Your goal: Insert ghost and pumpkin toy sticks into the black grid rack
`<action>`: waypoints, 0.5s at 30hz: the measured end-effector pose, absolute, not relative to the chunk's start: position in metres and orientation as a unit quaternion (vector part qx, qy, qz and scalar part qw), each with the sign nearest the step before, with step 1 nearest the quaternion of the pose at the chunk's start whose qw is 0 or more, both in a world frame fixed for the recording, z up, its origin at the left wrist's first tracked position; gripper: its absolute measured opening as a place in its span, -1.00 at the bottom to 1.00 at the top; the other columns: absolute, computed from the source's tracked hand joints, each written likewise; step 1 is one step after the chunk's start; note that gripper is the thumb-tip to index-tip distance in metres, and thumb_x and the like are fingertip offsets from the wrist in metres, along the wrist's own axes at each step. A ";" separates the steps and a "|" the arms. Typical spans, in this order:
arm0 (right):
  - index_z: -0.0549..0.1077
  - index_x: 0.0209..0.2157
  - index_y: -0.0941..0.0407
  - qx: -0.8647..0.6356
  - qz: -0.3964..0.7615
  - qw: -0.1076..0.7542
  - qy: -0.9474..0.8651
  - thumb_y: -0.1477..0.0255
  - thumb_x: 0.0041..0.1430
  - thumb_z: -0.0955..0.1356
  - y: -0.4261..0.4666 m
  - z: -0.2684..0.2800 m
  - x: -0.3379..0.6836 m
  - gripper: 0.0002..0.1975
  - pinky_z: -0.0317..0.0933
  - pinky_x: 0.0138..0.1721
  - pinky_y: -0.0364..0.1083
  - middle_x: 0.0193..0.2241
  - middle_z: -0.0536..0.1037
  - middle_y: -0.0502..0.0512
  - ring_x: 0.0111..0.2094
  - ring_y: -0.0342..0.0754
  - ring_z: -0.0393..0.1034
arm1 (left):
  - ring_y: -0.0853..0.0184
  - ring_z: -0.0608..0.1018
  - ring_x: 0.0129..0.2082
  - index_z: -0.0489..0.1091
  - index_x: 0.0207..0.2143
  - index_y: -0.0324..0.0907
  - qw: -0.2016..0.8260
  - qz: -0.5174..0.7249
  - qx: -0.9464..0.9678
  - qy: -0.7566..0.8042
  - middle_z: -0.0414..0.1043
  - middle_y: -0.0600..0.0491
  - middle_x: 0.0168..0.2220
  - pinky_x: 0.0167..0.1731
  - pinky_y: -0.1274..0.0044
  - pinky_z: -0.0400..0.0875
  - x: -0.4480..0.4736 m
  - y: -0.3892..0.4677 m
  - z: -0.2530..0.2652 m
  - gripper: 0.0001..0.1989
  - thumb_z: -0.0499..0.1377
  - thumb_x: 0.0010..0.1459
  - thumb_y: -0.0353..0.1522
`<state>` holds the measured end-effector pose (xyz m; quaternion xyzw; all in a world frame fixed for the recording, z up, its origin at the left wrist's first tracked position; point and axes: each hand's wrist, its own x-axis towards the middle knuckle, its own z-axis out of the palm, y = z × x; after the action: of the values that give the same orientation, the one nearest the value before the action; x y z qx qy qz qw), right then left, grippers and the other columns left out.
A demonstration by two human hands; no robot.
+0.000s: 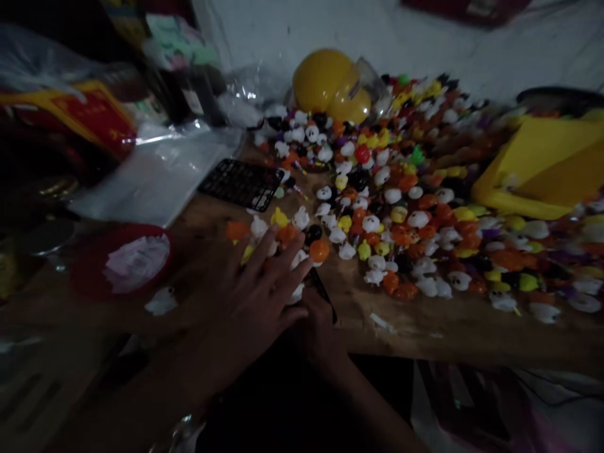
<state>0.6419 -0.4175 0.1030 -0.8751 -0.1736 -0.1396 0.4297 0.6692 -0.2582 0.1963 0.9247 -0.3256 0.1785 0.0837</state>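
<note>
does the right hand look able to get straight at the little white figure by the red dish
Probably not: the left hand seems to lie across the straight way from the right hand to the white figure beside the red dish.

head camera | on the wearer's head | faces forward and down across the wooden surface (358,336) to the white wall (377,28) at top | close range, left hand (262,292) and right hand (321,324) below centre, forearms (372,396) cut by bottom edge
</note>
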 end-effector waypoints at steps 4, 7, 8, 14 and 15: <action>0.45 -0.41 0.10 -0.877 -0.191 0.401 -0.184 0.51 0.31 0.26 -0.412 0.096 0.648 -0.79 0.25 -0.46 -0.12 -0.50 0.54 0.09 -0.50 -0.06 0.42 | -0.14 0.22 0.38 0.22 0.33 -0.12 0.045 0.185 0.918 -0.348 0.20 -0.02 0.38 0.25 -0.02 0.24 0.688 -0.261 0.174 -0.43 0.13 0.27 -0.42; 0.48 -0.37 0.09 -0.861 -0.224 0.420 -0.182 0.53 0.26 0.26 -0.409 0.094 0.651 -0.81 0.28 -0.48 -0.11 -0.51 0.55 0.09 -0.51 -0.04 0.44 | -0.10 0.18 0.41 0.24 0.32 -0.11 0.061 0.171 0.915 -0.362 0.14 -0.01 0.41 0.31 0.03 0.20 0.686 -0.253 0.170 -0.45 0.10 0.28 -0.41; 0.50 -0.34 0.09 -0.856 -0.218 0.434 -0.178 0.53 0.26 0.25 -0.408 0.095 0.651 -0.81 0.31 -0.47 -0.11 -0.48 0.57 0.10 -0.50 -0.04 0.45 | -0.09 0.16 0.41 0.23 0.32 -0.11 0.069 0.162 0.915 -0.362 0.11 -0.02 0.43 0.33 0.04 0.17 0.683 -0.251 0.171 -0.45 0.11 0.28 -0.37; 0.57 -0.10 0.03 -0.884 -0.095 0.429 -0.160 0.53 0.27 0.26 -0.451 0.127 0.639 -0.70 0.47 -0.29 -0.08 -0.21 0.68 0.12 -0.27 0.01 0.60 | -0.04 0.26 0.37 0.10 0.39 0.00 0.182 0.131 0.909 -0.352 0.12 -0.06 0.42 0.29 0.10 0.27 0.683 -0.238 0.211 -0.27 0.19 0.25 -0.03; 0.58 -0.09 -0.01 -0.893 -0.102 0.412 -0.149 0.52 0.27 0.26 -0.465 0.138 0.640 -0.69 0.47 -0.31 -0.08 -0.23 0.69 0.09 -0.28 0.01 0.60 | -0.01 0.33 0.34 0.14 0.37 0.02 0.213 0.142 0.904 -0.343 0.21 -0.05 0.38 0.28 0.14 0.29 0.694 -0.235 0.221 -0.33 0.15 0.28 -0.04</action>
<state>0.6404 -0.4648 0.1381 -0.8934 -0.1488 -0.1015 0.4115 0.6940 -0.2347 0.2209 0.9039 -0.3427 0.1418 0.2133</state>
